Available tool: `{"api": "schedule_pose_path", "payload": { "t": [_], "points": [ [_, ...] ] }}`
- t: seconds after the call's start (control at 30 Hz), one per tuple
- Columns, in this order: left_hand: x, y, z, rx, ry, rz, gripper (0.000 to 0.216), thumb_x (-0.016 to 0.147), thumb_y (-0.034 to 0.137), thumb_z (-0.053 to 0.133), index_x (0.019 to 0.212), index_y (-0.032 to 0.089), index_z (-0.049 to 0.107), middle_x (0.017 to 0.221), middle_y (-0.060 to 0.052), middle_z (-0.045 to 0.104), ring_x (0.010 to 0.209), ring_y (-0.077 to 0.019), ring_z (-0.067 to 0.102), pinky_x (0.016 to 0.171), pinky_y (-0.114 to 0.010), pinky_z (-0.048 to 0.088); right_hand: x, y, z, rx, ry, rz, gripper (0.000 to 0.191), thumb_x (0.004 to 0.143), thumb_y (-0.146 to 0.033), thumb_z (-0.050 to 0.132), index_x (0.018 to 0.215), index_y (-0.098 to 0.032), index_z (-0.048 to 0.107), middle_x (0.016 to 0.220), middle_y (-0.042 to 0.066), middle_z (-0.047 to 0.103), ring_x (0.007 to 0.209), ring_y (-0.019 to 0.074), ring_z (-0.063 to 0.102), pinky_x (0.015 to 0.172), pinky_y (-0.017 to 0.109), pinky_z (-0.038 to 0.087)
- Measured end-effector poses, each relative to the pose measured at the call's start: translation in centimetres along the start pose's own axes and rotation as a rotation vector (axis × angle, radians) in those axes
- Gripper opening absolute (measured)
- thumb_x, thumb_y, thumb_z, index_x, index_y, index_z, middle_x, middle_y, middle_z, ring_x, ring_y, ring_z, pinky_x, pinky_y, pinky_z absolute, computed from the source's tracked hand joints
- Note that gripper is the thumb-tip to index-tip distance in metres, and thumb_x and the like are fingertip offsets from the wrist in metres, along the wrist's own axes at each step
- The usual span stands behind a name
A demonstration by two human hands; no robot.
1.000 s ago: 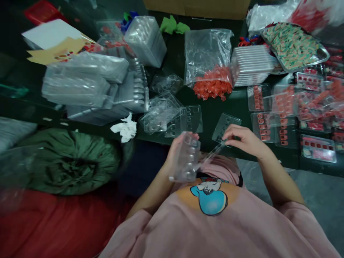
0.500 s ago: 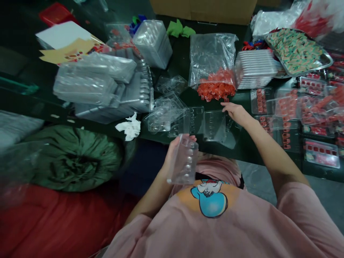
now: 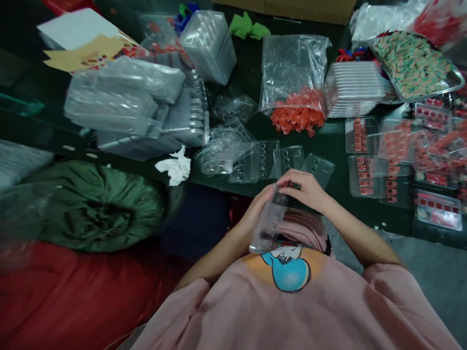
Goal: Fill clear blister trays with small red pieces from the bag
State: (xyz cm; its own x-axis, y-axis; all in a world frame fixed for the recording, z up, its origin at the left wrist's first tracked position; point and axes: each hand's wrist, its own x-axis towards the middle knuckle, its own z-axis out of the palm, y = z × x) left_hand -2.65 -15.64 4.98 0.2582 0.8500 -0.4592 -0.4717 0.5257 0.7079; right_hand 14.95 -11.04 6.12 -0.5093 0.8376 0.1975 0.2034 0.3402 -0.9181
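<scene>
A stack of clear plastic blister trays (image 3: 269, 224) is held in front of my chest. My left hand (image 3: 255, 210) wraps round its left side. My right hand (image 3: 305, 188) pinches the stack's top end with bent fingers. Just beyond my hands, several empty clear trays (image 3: 288, 158) lie side by side on the dark green table (image 3: 330, 141). A clear bag of small red pieces (image 3: 297, 116) lies open farther back.
Big piles of clear trays (image 3: 124, 104) fill the left of the table, with a crumpled white tissue (image 3: 175, 167) at its edge. Trays filled with red pieces (image 3: 396, 150) and a metal tray of patterned pieces (image 3: 414, 65) are at right. A green sack (image 3: 87, 204) lies at left.
My right hand laid a clear tray on the table beside the others, then came back to the stack. My left hand has tilted the stack and brought it nearer the table edge.
</scene>
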Motion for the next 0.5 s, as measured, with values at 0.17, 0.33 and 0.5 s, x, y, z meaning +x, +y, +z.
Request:
{"api": "schedule_pose_path", "payload": {
  "t": [0.17,0.33,0.5],
  "points": [
    [-0.4,0.1,0.5,-0.003,-0.004,-0.026,0.034,0.080,0.045,0.071,0.102,0.019,0.071,0.109,-0.004,0.068,0.111,-0.0240,0.058,0.093,-0.032,0.043,0.3,0.2,-0.8,0.003,-0.048,0.015,0.011,0.087,-0.029,0.065,0.094,-0.020,0.065,0.088,0.002,0.063,0.077,0.0128,0.059,0.070,0.027,0.049],
    [-0.8,0.4,0.8,0.027,0.000,-0.031,0.034,0.082,0.045,0.069,0.103,0.018,0.071,0.109,-0.004,0.068,0.109,-0.0233,0.058,0.093,-0.031,0.042,0.5,0.0,-1.0,0.006,-0.102,0.024,0.009,0.087,-0.026,0.064,0.094,-0.019,0.064,0.087,0.001,0.063,0.077,0.0129,0.058,0.071,0.026,0.047],
    [-1.3,0.9,1.4,0.034,0.006,-0.046,0.031,0.083,0.044,0.068,0.101,0.019,0.070,0.106,-0.004,0.068,0.106,-0.0225,0.059,0.092,-0.031,0.043,0.7,-0.1,-1.1,0.013,-0.129,0.016,0.010,0.087,-0.024,0.063,0.096,-0.020,0.064,0.088,0.001,0.062,0.077,0.0124,0.059,0.071,0.026,0.047]
  ]
}}
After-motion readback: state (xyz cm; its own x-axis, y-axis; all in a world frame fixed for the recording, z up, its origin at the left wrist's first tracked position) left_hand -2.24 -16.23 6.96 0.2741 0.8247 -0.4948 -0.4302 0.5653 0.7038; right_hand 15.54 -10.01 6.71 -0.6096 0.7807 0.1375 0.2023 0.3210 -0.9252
